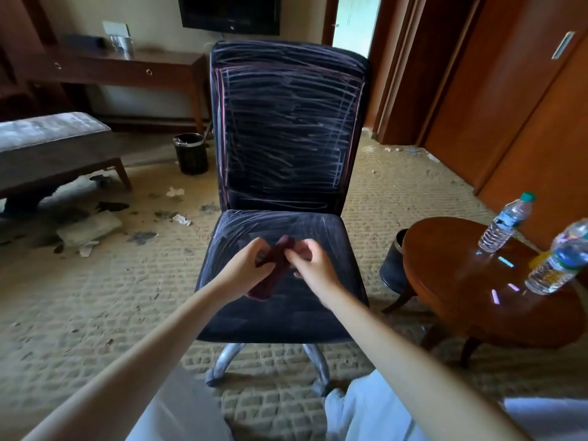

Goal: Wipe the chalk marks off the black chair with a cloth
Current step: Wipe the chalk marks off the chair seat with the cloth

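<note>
The black chair (pixel 286 128) stands straight ahead, its backrest and seat covered with pale chalk scribbles. Above the seat, both my hands hold a dark red folded cloth (pixel 270 272). My left hand (pixel 246 265) pinches its left side with curled fingers. My right hand (pixel 310 262) pinches its upper right edge. The lower end of the cloth hangs down just over the seat's front half. The chair's silver legs (pixel 226 361) show below the seat.
A round wooden table (pixel 477 297) at the right carries two water bottles (pixel 506 222) and bits of chalk (pixel 506 261). A dark bin (pixel 393 265) sits between table and chair. A bench (pixel 54 148), another bin (pixel 191 153) and scattered litter occupy the carpet on the left.
</note>
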The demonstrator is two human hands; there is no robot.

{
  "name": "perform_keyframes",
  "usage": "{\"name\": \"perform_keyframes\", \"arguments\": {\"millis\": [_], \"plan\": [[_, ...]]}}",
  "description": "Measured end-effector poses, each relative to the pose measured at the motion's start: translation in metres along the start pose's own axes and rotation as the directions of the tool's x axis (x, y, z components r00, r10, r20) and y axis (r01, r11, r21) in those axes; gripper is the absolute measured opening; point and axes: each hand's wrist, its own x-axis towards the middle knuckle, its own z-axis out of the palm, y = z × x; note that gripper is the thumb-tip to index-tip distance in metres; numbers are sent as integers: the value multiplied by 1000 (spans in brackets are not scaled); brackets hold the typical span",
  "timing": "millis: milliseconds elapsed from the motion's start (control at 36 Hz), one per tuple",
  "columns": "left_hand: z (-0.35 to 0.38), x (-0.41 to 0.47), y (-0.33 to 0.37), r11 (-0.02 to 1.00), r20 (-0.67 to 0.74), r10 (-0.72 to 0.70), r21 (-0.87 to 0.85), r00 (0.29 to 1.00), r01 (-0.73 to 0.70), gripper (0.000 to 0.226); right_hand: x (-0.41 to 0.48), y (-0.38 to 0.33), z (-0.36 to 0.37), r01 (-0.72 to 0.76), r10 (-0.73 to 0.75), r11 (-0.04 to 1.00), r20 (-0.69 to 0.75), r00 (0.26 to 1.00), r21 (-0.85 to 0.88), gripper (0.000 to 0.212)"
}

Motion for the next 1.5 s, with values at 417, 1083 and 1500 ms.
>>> {"name": "perform_keyframes", "arguments": {"millis": [417, 1083, 1500], "plan": [[77, 27, 2, 991, 318, -83, -74, 945, 112, 11, -2, 61, -39, -106, 131, 989, -289, 948, 101, 15], [211, 55, -44, 847, 566, -156, 499, 809, -186, 58, 21, 223, -138, -363, 181, 866, -460, 869, -345, 10], [248, 87, -47, 858, 666, -220, 480, 713, -184, 67, 24, 267, -108, -447, 305, 778, -357, 883, -441, 18]]}}
